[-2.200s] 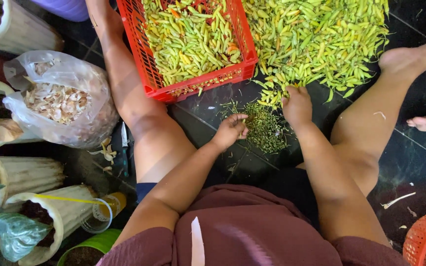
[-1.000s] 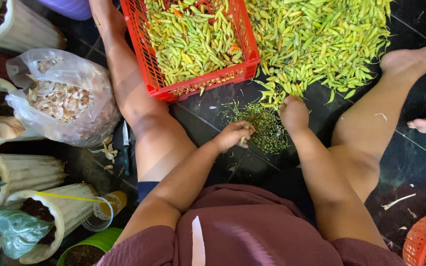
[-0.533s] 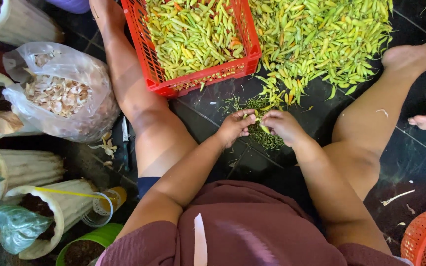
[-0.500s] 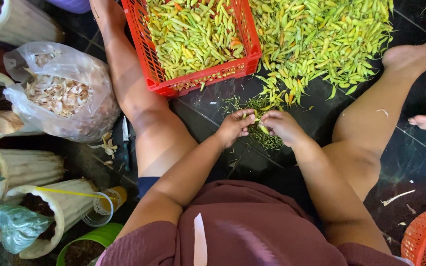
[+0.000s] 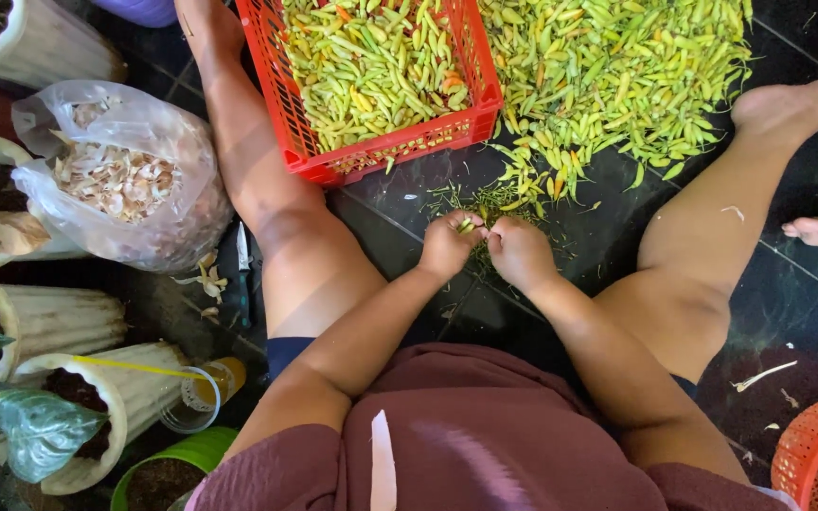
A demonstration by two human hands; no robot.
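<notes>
Clear bag point(image 5: 120, 180) of pale peels at 9 o'clock. Red crate point(image 5: 385, 151) at 12. Left hand point(image 5: 449, 248) and right hand point(image 5: 520, 254) pinch small green chili point(image 5: 467, 225).

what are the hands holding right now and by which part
Both hands pinch one small green chili between them: left hand and right hand at its ends. Which end is the stem cannot be told.

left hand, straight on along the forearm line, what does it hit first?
The left hand points up and right, toward the loose chili pile on the dark floor. It would probably meet the small heap of green stems just ahead first, then the pile's near edge. Height above the floor is unclear.
</notes>
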